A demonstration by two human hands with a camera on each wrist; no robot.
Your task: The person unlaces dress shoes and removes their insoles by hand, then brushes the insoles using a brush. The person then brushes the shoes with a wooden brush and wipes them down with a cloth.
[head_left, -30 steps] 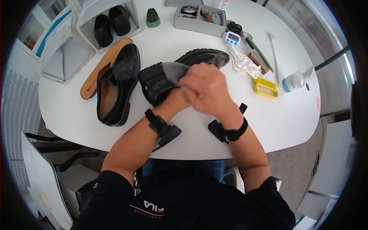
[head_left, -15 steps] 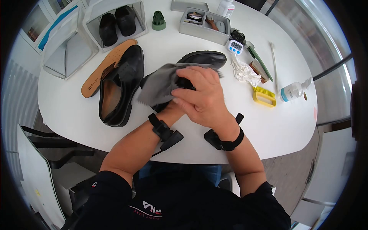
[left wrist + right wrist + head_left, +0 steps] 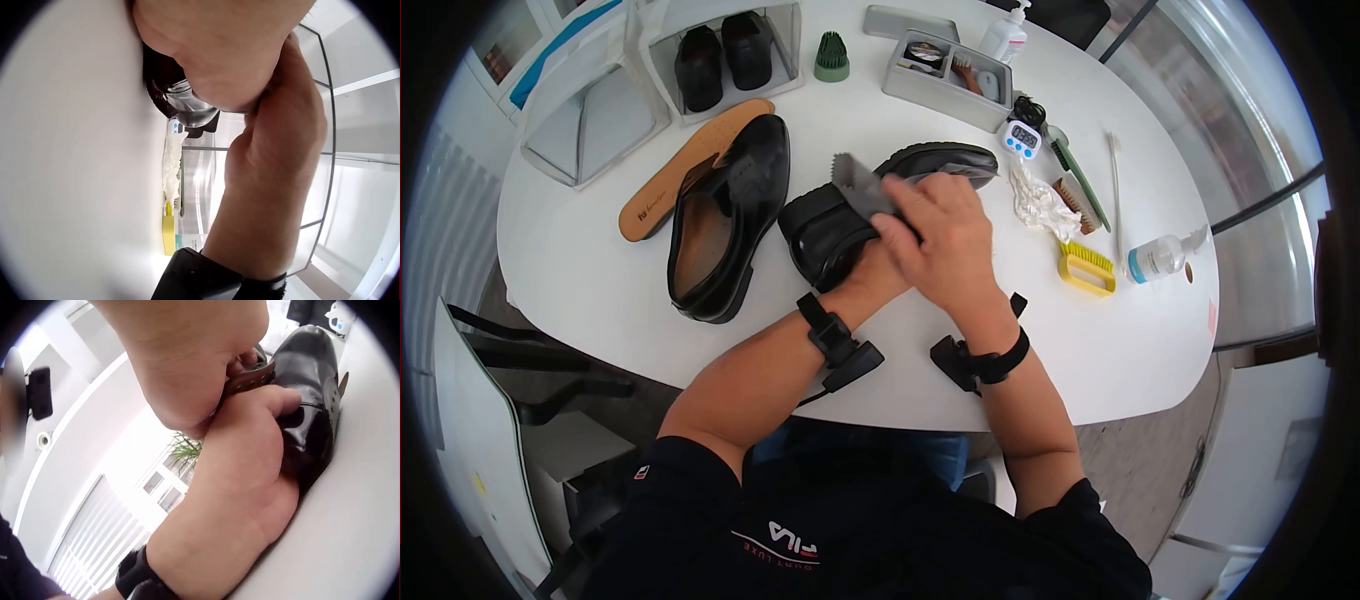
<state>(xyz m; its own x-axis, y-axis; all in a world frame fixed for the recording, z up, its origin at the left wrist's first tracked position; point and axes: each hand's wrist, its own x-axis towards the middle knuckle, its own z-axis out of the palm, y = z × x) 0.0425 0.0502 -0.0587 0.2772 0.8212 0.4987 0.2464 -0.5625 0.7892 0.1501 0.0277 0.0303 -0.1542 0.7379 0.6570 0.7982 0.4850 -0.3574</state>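
A black leather shoe point(image 3: 825, 245) lies on its side, sole edge away from me. My left hand point(image 3: 878, 272) grips it from the near side, with the thumb on the leather in the right wrist view; its fingers are largely hidden. Above it my right hand point(image 3: 950, 240) holds a grey cloth point(image 3: 860, 185) with zigzag edges against the shoe's upper side. One end of the cloth sticks up past the thumb, and another part lies near the toe. The matching black shoe point(image 3: 760, 165) stands upright to the left, beside a tan insole point(image 3: 647, 207).
Farther back are a box holding black shoes point(image 3: 748, 55), a green brush point(image 3: 832, 58) and a grey tin point(image 3: 945, 98). To the right lie a timer point(image 3: 1021, 141), crumpled white cloth point(image 3: 1043, 200), a yellow brush point(image 3: 1087, 272) and a pump bottle point(image 3: 1155, 262).
My right hand has moved the cloth over the shoe. Half a second ago the cloth draped wide across the heel; now its end stands up near the middle. The left hand keeps its hold.
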